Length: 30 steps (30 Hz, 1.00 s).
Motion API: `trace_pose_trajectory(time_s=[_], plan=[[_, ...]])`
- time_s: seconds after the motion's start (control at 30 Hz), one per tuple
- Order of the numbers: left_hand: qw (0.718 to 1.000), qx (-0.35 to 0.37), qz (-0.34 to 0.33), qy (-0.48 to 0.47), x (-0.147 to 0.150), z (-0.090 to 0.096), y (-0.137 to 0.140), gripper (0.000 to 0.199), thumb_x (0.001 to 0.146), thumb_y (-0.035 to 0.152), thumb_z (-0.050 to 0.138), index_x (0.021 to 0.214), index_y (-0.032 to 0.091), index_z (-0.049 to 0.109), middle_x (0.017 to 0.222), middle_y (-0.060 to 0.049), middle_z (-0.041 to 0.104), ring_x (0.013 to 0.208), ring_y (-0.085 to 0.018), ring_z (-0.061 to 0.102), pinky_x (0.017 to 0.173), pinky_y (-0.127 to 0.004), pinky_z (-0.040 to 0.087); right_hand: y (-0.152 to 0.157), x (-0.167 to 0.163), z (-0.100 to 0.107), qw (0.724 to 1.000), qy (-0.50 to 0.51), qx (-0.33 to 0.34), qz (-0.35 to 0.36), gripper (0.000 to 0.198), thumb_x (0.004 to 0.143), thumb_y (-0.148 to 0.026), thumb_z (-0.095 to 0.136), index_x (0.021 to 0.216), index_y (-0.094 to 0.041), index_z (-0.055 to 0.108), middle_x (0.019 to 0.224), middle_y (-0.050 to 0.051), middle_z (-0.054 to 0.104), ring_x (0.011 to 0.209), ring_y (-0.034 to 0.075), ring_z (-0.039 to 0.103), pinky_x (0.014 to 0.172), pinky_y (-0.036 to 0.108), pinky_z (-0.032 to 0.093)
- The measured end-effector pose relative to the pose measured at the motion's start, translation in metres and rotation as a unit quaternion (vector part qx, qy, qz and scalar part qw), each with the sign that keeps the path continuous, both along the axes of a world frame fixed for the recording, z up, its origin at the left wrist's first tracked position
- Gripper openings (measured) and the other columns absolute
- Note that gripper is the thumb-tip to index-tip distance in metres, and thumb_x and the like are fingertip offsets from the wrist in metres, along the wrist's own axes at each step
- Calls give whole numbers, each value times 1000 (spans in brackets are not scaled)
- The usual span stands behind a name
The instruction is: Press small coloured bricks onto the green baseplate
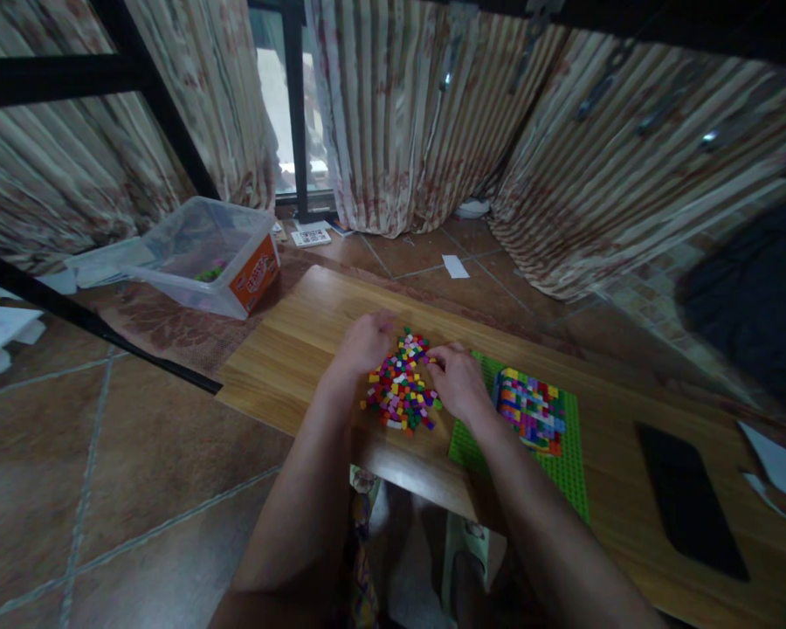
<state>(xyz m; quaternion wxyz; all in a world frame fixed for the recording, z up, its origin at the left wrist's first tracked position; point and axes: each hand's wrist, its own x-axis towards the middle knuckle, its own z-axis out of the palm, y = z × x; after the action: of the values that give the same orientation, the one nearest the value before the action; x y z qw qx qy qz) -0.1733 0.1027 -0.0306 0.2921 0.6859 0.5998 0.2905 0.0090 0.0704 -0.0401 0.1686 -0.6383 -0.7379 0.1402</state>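
A loose pile of small, many-coloured toy bricks (401, 384) lies on the wooden table, between my two hands. My left hand (365, 342) is at the pile's upper left edge, with its fingers curled in; whether a brick is in them is hidden. On the pile's right side, my right hand (458, 377) has its fingertips pinched together at a small purple brick. Under and beside my right forearm lies a green studded baseplate (573, 476). It bears a block of built-up bricks (530, 411) in mixed colours, partly covered by the forearm.
A black phone-like slab (691, 498) lies on the wooden table (301, 314) at the right, near a white paper and cable. On the floor at the left stands a clear plastic box (196, 249) with an orange label. Striped curtains hang behind; a black metal frame crosses the left.
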Motion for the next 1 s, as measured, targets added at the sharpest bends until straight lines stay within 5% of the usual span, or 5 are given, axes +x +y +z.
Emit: trace_pose_trajectory(time_s=[0.13,0.37,0.5,0.73,1.0], plan=[[996,44,-75,3,18,-4,4,48,85,11,42,129,16,60,134,-8,61,124,-18,55,110,-31,37,-9,-1,4,999,16,-29,30,20,85,-15,56,93,-19,74,94,6,65,84,16,61,82,28,44],[984,23,-176,-3,28,-4,-3,41,93,24,38,122,13,64,127,-10,66,118,-18,59,106,-28,39,-33,-19,23,997,54,-3,62,22,89,-18,52,94,-20,74,92,5,68,83,17,61,81,29,44],[985,-22,-95,-144,19,0,0,38,92,27,40,117,15,67,116,-7,71,107,-17,65,96,-26,47,-44,-47,21,994,62,5,86,21,89,-21,54,91,-23,75,96,5,68,90,19,61,82,30,45],[932,-34,134,-335,1,16,3,31,88,33,49,100,11,67,94,-9,72,85,-16,67,80,-28,52,-47,-81,16,999,-34,-3,17,23,87,-36,59,94,-17,71,98,13,66,93,27,61,80,38,47],[919,-39,142,-365,3,17,1,15,81,27,58,84,14,65,77,-3,68,73,-13,62,74,-25,49,-45,-95,21,995,-97,-26,6,19,87,-21,55,97,-13,70,99,16,69,90,26,64,76,35,48]])
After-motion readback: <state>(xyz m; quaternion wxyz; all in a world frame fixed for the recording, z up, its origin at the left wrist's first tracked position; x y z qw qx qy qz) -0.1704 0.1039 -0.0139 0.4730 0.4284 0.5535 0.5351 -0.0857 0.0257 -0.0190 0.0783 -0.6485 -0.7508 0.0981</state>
